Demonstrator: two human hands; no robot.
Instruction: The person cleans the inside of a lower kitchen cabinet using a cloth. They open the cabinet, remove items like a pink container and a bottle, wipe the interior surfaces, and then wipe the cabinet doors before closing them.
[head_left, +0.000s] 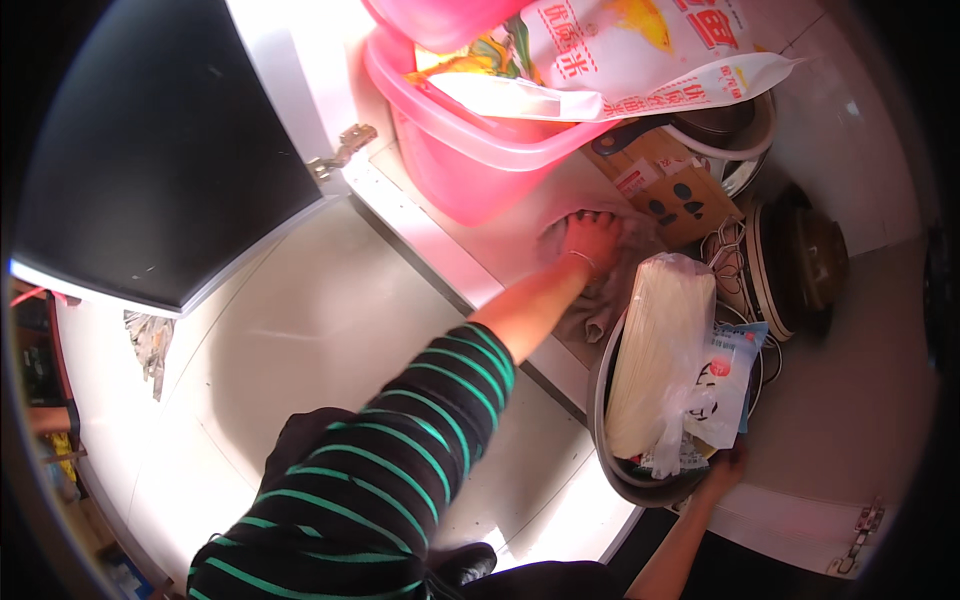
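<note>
My left hand (592, 238), below a black sleeve with green stripes, presses a greyish cloth (589, 319) onto the cabinet floor. Its fingers are bent over the cloth. At the lower right my right hand (726, 474) grips the near side of a metal pot (600, 420); its fingertips are partly hidden. Inside the pot lie a clear plastic bag of dried noodles (656, 352) and a white and blue packet (724, 382) bearing print. The pot is at the cabinet's front edge.
A pink plastic tub (465, 165) holds a printed rice sack (637, 60). Behind my left hand are a wooden board (675, 199), a wire rack (724, 247) and a dark brown pot (817, 262). A black cabinet door (165, 150) stands open on a metal hinge (341, 154).
</note>
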